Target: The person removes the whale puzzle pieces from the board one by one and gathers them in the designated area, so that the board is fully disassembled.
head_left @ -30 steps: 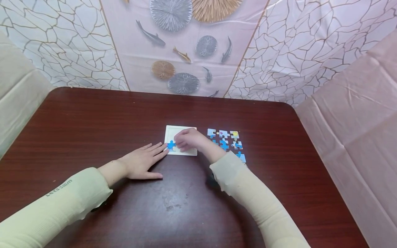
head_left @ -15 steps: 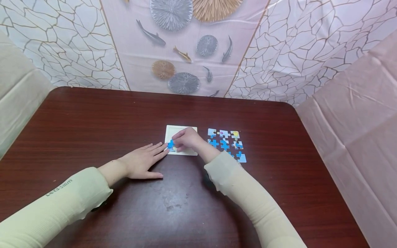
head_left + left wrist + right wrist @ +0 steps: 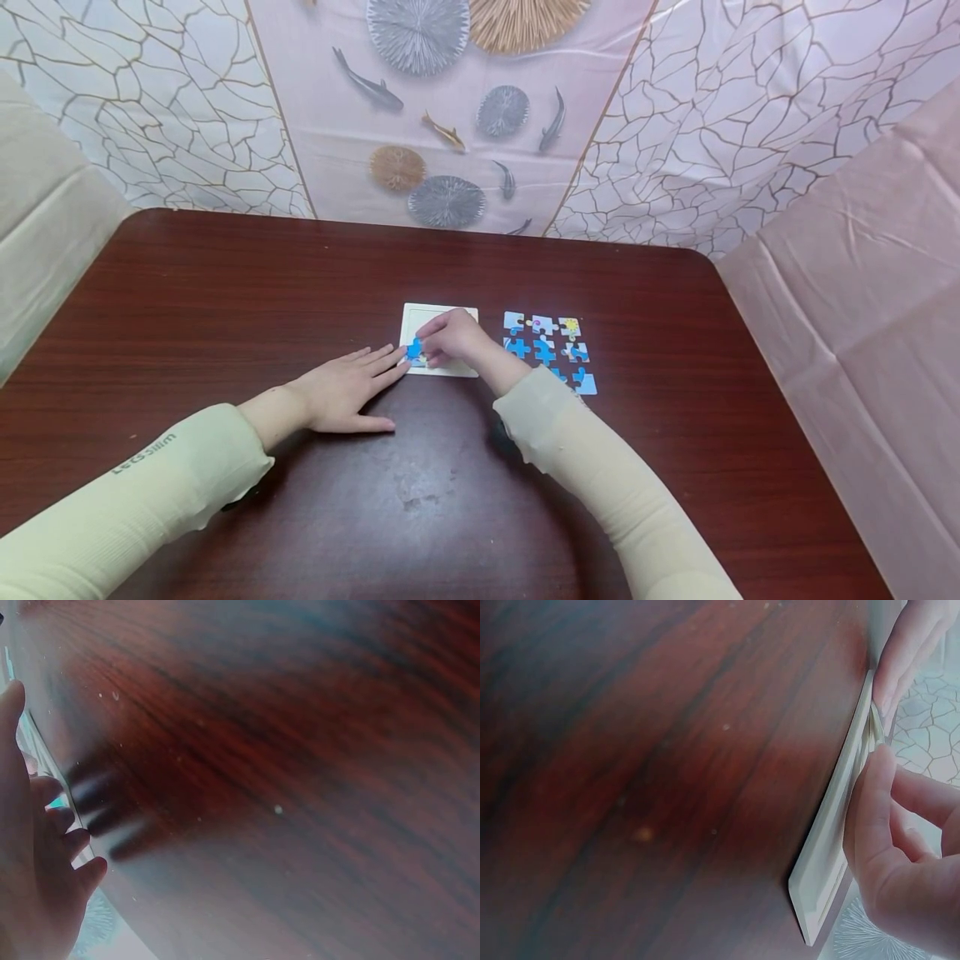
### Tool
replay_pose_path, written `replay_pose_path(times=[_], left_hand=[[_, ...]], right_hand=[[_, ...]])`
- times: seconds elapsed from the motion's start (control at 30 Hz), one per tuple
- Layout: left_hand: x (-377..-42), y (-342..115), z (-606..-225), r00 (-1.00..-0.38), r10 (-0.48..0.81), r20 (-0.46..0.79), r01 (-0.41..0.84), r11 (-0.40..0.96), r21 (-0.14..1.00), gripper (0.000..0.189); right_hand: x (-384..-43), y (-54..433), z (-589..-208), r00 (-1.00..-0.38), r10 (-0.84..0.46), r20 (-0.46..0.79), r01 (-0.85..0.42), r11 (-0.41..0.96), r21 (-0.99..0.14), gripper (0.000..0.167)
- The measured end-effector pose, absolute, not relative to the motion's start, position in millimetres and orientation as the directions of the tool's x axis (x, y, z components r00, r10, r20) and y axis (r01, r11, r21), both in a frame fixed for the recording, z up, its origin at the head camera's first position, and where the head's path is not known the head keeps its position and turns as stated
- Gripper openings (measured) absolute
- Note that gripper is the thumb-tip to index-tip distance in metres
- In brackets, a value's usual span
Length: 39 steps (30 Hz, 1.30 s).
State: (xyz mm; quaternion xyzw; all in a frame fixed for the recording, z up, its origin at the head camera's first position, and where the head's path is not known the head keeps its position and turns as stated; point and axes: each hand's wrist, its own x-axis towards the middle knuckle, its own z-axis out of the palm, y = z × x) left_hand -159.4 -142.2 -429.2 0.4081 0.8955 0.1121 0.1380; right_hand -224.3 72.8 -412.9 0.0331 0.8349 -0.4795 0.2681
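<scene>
A white puzzle tray [image 3: 441,372] lies near the middle of the table. My left hand [image 3: 341,392] rests flat with spread fingers, its fingertips on the tray's left edge. My right hand [image 3: 456,335] is over the tray, thumb and fingers pinching a blue puzzle piece [image 3: 414,348] at the left side. In the right wrist view, the right fingertips [image 3: 881,754] come down close over the tray [image 3: 817,885], beside the left hand [image 3: 911,656]; the piece is mostly hidden there. The left wrist view catches the left hand's fingers [image 3: 90,874] along the tray's edge.
To the right of the tray, several loose puzzle pieces [image 3: 545,350] lie in rows, blue and white with a yellow sun on one [image 3: 570,326]. The dark brown table [image 3: 247,292] meets patterned cloth walls [image 3: 450,150] at its back and sides.
My right hand has shifted slightly left over the tray, and the blue piece between its fingers now sits at the tray's left side. The left hand stays in place.
</scene>
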Motion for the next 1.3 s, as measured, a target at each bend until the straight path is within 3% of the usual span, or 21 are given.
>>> replay_pose_path(times=[1.3], left_hand=[[-158.2, -140.4, -426.4, -0.636, 0.753, -0.170, 0.695, 0.654, 0.298, 0.088]], right_hand=[[-221.9, 146.1, -396.2, -0.866, -0.194, -0.461, 0.305, 0.526, -0.794, 0.032]])
